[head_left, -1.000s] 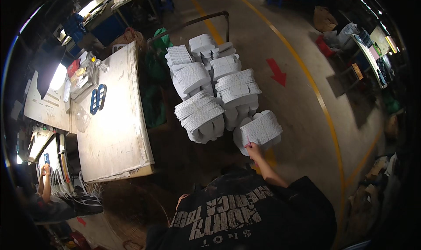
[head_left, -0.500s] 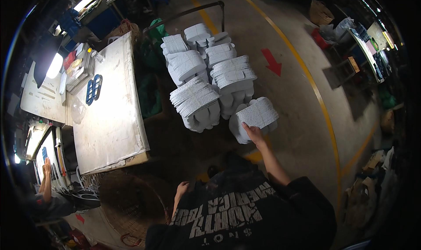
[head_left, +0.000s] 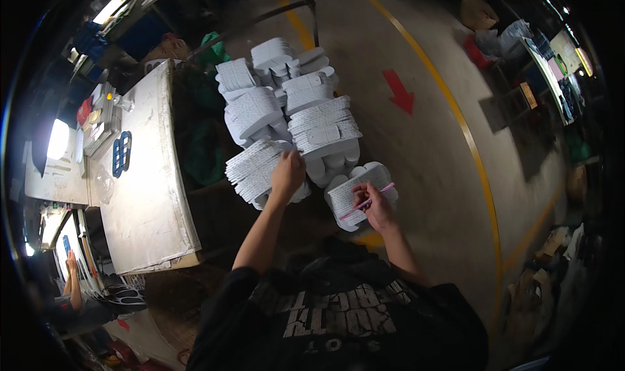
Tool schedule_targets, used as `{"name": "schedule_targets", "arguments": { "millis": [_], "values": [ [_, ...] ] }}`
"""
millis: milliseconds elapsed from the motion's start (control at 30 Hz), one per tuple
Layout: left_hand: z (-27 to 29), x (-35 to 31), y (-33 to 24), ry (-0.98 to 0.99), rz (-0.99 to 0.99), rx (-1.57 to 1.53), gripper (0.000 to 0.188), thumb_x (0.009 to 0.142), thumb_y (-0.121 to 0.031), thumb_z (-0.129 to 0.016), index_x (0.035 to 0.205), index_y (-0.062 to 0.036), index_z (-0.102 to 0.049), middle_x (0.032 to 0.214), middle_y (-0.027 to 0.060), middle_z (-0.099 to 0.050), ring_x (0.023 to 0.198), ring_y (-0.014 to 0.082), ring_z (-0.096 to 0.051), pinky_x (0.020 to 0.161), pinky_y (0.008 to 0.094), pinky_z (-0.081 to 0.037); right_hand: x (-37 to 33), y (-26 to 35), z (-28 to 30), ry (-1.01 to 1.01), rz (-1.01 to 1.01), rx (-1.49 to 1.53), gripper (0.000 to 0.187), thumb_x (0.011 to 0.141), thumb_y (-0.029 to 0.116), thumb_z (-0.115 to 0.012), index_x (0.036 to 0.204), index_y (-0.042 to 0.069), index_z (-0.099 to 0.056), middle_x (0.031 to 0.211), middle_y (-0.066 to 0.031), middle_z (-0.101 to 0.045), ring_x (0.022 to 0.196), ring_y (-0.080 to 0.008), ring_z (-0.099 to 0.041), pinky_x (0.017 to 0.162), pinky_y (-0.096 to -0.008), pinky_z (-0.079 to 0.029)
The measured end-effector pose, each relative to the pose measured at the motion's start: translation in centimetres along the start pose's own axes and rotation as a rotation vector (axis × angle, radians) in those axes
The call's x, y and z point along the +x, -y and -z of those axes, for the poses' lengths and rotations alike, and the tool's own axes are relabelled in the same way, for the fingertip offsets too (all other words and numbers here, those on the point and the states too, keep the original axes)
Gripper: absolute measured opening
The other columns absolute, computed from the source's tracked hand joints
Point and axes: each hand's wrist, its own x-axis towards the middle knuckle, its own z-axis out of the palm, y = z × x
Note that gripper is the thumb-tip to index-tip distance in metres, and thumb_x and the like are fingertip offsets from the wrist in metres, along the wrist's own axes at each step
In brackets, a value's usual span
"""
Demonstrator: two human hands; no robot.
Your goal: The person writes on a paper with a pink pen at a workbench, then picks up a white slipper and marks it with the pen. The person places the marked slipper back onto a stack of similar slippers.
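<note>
Bundled stacks of white, sole-shaped pieces stand close together in front of me. My left hand (head_left: 287, 177) is at the right side of the front left stack (head_left: 252, 169), its fingers curled. What they hold, if anything, I cannot make out. A slim pink pen (head_left: 352, 211) slants through the fingers of my right hand (head_left: 372, 203). That hand is over the nearest right bundle (head_left: 343, 193), which stands a little apart from the others. Behind it is a taller stack (head_left: 323, 127) with a small pale piece on its front.
A black cart handle (head_left: 286, 7) rises behind the stacks. On the left stands a worn white worktable (head_left: 146, 195) with blue oval pieces (head_left: 121, 154). A red arrow (head_left: 398, 92) and yellow lines mark the floor. Another person's hands (head_left: 71, 267) show far left.
My left hand has come up from beside my body to the front left stack. My right hand has let go of the near bundle's edge and now holds a pink pen above it.
</note>
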Motion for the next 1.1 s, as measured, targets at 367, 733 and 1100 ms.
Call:
{"name": "schedule_targets", "arguments": {
  "millis": [367, 733, 1100],
  "values": [
    [-4.0, 8.7, -3.7, 0.232, 0.174, 0.254, 0.053, 0.093, -0.039, -0.069, 0.143, -0.0241, -0.055, 0.14, 0.0159, -0.056, 0.112, 0.0383, -0.068, 0.09, 0.0507, -0.056, -2.4, 6.1, -0.2, -0.02, 0.066, 0.211, 0.048, 0.111, 0.044, -0.039, 0.104, 0.002, -0.063, 0.08, -0.0133, -0.065, 0.068, -0.023, -0.061, 0.078, -0.0385, -0.054],
    [5.0, 1.5, -1.3, 0.439, 0.497, -0.795, 0.035, 0.099, -0.032, -0.068, 0.119, -0.0031, -0.069, 0.084, 0.006, -0.07, 0.067, 0.0148, -0.062, 0.069, 0.0313, -0.052, -1.3, 8.7, -3.6, 0.178, 0.094, -0.123, 0.038, 0.111, 0.036, -0.045, 0.105, 0.002, -0.06, 0.094, -0.014, -0.069, 0.074, -0.0169, -0.063, 0.072, -0.0298, -0.053],
    [17.6, -11.0, -9.6, 0.78, 0.013, -0.864, 0.027, 0.105, -0.015, -0.06, 0.129, -0.0029, -0.059, 0.095, 0.0025, -0.062, 0.08, 0.0097, -0.06, 0.07, 0.0272, -0.051, 0.0, 10.9, -11.6, 0.766, -0.018, -0.618, 0.04, 0.113, 0.031, -0.04, 0.099, 0.003, -0.064, 0.09, -0.0022, -0.063, 0.088, -0.0103, -0.059, 0.082, -0.0266, -0.046]
  ]
}}
